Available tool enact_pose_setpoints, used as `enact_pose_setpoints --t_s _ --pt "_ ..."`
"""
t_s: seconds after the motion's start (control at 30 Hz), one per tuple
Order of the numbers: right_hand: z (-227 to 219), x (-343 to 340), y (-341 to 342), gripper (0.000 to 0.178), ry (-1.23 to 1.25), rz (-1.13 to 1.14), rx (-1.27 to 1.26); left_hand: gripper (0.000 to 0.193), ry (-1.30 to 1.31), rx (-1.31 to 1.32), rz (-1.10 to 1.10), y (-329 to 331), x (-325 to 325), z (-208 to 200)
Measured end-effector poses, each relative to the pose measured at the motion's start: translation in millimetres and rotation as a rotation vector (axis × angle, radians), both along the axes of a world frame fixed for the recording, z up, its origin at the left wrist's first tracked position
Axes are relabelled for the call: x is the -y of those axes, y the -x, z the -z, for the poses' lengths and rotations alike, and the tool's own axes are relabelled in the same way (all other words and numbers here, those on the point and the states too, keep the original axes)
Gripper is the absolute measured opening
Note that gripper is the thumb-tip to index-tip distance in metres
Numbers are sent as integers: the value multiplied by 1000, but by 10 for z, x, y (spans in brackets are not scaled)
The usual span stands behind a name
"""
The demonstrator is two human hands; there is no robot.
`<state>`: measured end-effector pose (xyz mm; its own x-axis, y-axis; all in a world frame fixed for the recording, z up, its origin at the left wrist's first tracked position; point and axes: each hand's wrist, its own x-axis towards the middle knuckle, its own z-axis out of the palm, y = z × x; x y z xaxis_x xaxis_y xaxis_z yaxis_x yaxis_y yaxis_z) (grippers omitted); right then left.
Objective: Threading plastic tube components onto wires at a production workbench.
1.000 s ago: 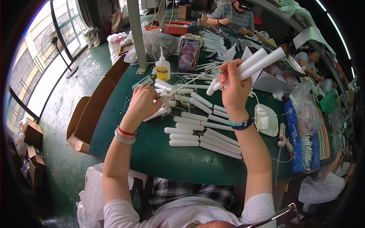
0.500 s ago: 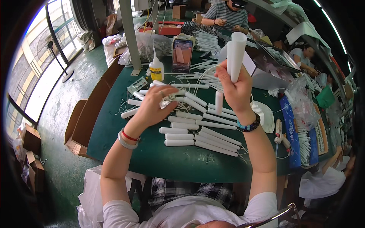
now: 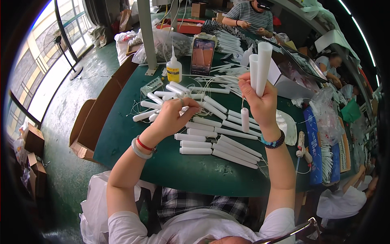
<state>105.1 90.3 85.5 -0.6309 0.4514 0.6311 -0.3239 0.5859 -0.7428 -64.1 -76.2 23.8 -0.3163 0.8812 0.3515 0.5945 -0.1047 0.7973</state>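
Note:
My right hand [image 3: 262, 99] is raised over the table's right half, closed around white plastic tubes [image 3: 264, 65] that stand upright out of the fist. Thin pale cords [image 3: 215, 78] loop from beside its thumb toward the left. Below it a short pinkish-white cylinder [image 3: 245, 120] dangles on a cord. My left hand [image 3: 174, 116] hovers above a spread of white sticks, thumb and fingertips pinched together near the cords; what they pinch, if anything, is too small to tell. White sticks with cords [image 3: 235, 152] lie in rows in front of both hands.
A glue bottle [image 3: 174, 70] and a propped phone [image 3: 202, 56] stand at the back of the green table [image 3: 183, 175]. On the right are a glue gun [image 3: 301, 148] and a blue box [image 3: 312, 142] of white sticks. Cardboard [image 3: 109, 95] lines the left edge. A co-worker [image 3: 250, 18] sits opposite.
My left hand has shifted right and its fingers have come together in a pinch. The right hand has moved slightly right and down with the tubes. The whole view has shifted a little.

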Motion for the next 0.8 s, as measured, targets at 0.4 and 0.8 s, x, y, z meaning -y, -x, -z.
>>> enact_pose_setpoints --t_s 0.4,0.8 --pt "373 329 250 21 203 -156 457 5 -148 225 -12 -51 -55 143" --pt "478 336 258 15 513 -240 479 7 -206 121 -73 -88 -41 136"
